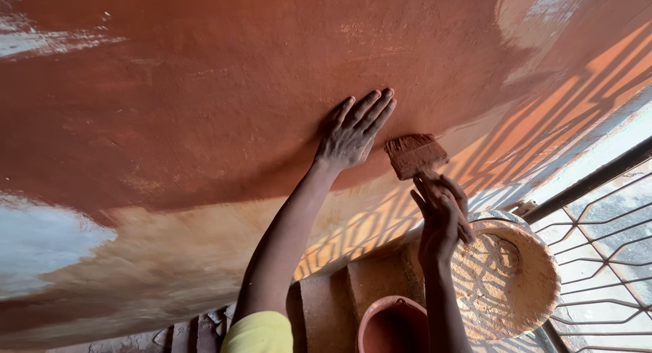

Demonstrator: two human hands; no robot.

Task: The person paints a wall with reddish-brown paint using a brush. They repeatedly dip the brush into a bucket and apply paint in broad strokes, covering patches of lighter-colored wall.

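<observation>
packages: none | labels: none | signs: none | screens: none in view

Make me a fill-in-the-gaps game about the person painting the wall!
1. The left hand lies flat against the reddish-brown ____.
2. The right hand holds a wide ____ by its handle.
3. The sleeve at the bottom is ____ in colour.
4. Below the hands sit a pale round basin and a reddish ____.

Missing words: wall; brush; yellow; bucket
</observation>
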